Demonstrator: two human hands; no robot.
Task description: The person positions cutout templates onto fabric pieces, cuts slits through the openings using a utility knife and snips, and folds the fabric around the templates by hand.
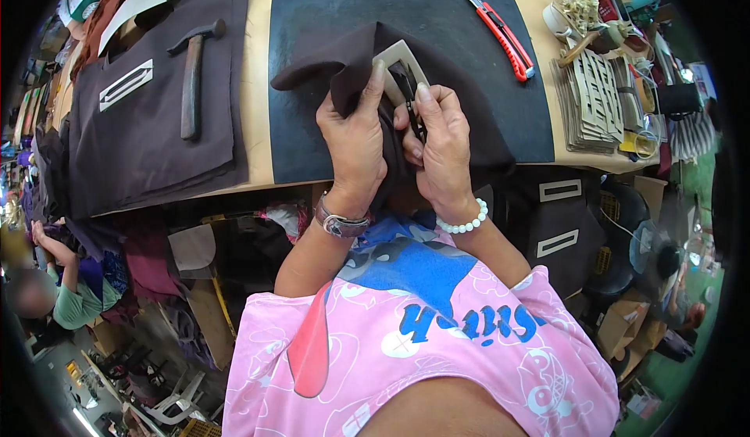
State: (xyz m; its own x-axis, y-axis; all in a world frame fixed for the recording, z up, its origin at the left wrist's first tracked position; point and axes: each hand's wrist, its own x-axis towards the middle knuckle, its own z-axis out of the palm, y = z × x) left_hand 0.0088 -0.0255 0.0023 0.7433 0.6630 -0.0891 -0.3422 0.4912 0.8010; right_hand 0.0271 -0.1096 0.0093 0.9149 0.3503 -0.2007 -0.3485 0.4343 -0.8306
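Observation:
My left hand (355, 136) is closed on dark brown fabric (351, 50), its thumb pressed on the corner of a pale cardboard frame (405, 58) that lies against the cloth. My right hand (441, 140) pinches the frame's other side between thumb and fingers. Within the frame's slot and beside the right fingers shows a narrow black piece (414, 112); whether it is folded cloth or a small tool I cannot make out. The fabric drapes over a black cutting mat (312, 136). The left fingers behind the cloth are partly hidden.
A red utility knife (504, 38) rests at the mat's upper right. On the left, a hammer (193, 81) and another pale frame (126, 85) lie on stacked dark panels (156, 148). Slotted card pieces (590, 101) are piled right. Another person (82, 288) sits at far left.

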